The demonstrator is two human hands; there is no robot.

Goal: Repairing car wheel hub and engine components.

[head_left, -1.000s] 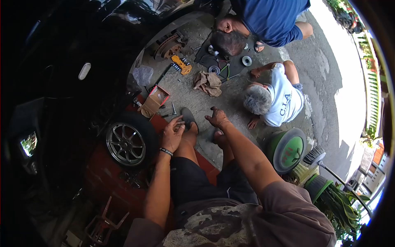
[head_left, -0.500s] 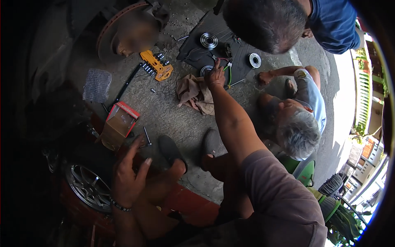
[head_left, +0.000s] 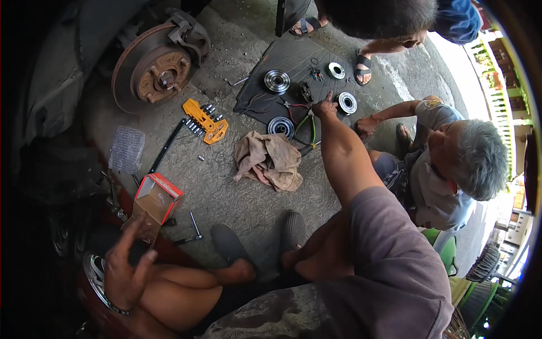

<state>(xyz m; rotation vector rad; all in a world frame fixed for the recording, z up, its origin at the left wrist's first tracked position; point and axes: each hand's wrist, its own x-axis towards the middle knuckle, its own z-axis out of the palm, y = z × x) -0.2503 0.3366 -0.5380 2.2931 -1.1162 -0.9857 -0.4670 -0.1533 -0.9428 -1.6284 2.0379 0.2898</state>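
My right hand [head_left: 324, 106] reaches out over the dark mat [head_left: 257, 62] with its index finger extended and nothing visible in its grasp. Just right of it lies a round silver bearing-like part [head_left: 347, 103]; similar ring-shaped parts [head_left: 277, 82] sit farther left, nearer [head_left: 280, 127] and beyond [head_left: 336, 70]. Green-handled pliers [head_left: 312, 129] are just below that hand, and red-handled pliers [head_left: 294, 105] lie to its left. My left hand [head_left: 127, 265] is raised at the lower left, fingers spread, holding nothing, near an open red cardboard box [head_left: 174, 189].
A brown rag [head_left: 268, 161] lies mid-floor. Left of it are a yellow socket holder [head_left: 216, 133], a long black bar [head_left: 166, 148], bubble wrap [head_left: 127, 150] and a T-shaped wrench [head_left: 195, 226]. A brake disc [head_left: 127, 76] stands at upper left. Two people crouch or lean at the right [head_left: 440, 186] and top [head_left: 378, 17].
My right hand has moved off the nearer ring-shaped part, rightward toward the one at the mat's right. My left hand stays raised with spread fingers. The whole view has shifted.
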